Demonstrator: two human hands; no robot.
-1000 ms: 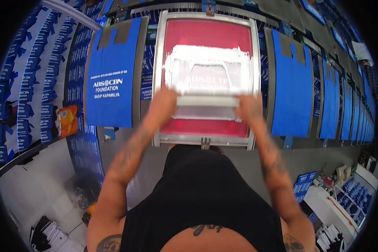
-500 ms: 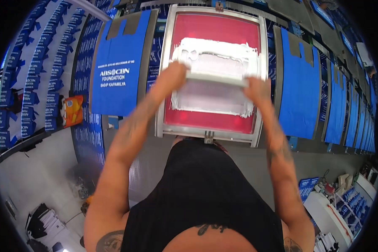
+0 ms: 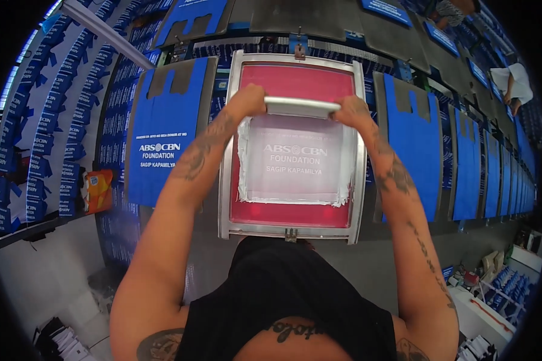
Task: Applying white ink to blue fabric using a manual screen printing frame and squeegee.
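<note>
In front of me lies a metal-framed printing screen (image 3: 224, 198) with red borders round a pale mesh (image 3: 295, 159) that shows lettering. Both hands grip a long, light-coloured squeegee (image 3: 301, 107) that lies across the far part of the mesh. My left hand (image 3: 247, 101) is closed round its left end, and my right hand (image 3: 353, 111) round its right end. White ink (image 3: 242, 162) lines the edges of the mesh. Whatever ink is under or behind the squeegee is mostly hidden.
Flat blue bags with cut-out handles, one to the left (image 3: 168, 120) and one to the right (image 3: 411, 138), lie on grey boards. Several more continue rightward. Printed blue pieces hang in rows at the left, near an orange packet (image 3: 98, 189). Another person (image 3: 512, 83) is at the far right.
Both hands have pushed the squeegee away from me, from the middle of the mesh to its far end. The lettering in the mesh now shows plainly. My view has shifted.
</note>
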